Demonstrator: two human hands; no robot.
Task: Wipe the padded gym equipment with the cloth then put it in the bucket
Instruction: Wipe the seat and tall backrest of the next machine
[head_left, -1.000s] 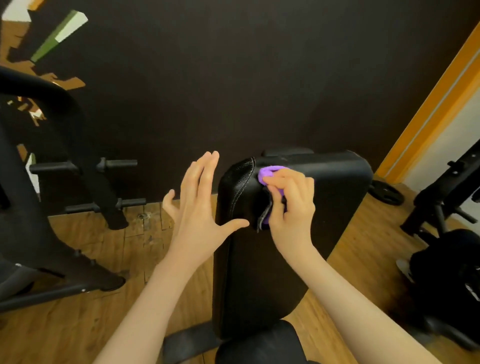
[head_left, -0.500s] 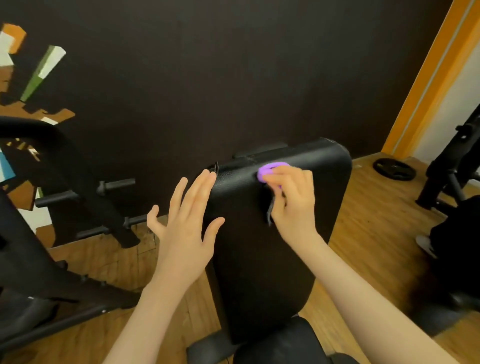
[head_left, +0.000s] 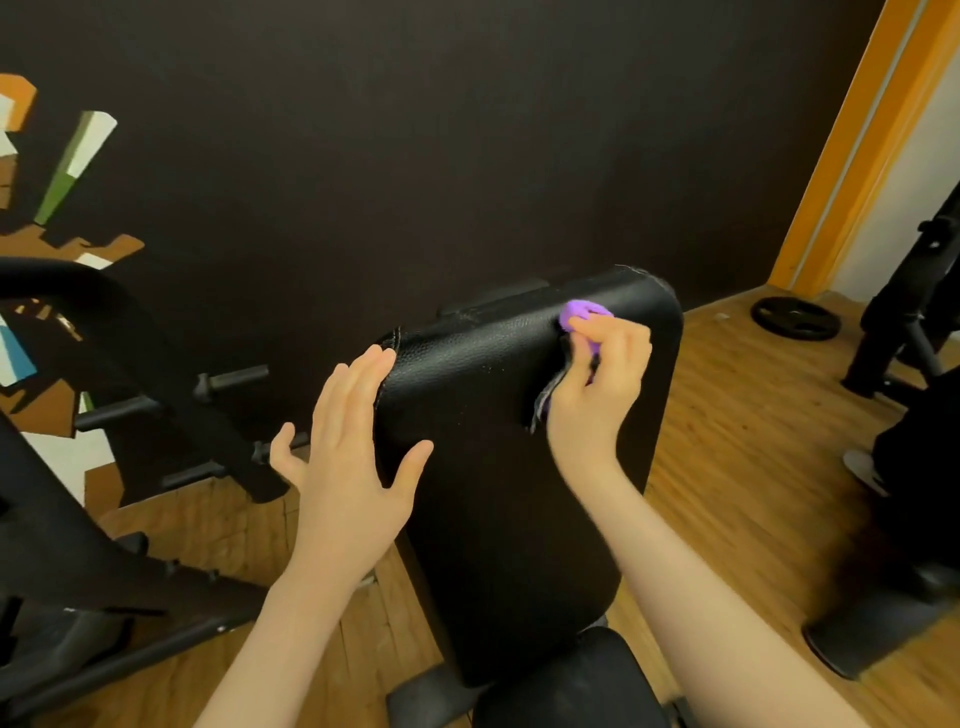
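1. Right hand (head_left: 592, 395), right of centre: fingers (head_left: 618, 343) curled tight round the purple cloth (head_left: 584, 314), pressing it on the upper right of the black pad (head_left: 478, 467).
2. Left hand (head_left: 353, 467), centre left: fingers (head_left: 358, 384) straight and close together, holding nothing, tips at the pad's stitched left edge; touching or just hovering, cannot tell.
3. Bucket not in frame.
4. To wipe well: brace the pad's left edge with the left palm.
5. Spread the bunched cloth flatter for wider contact.
6. Work in overlapping passes from top edge down toward the seat (head_left: 571, 680) at the bottom.
7. Cover the rounded corners and seams too.
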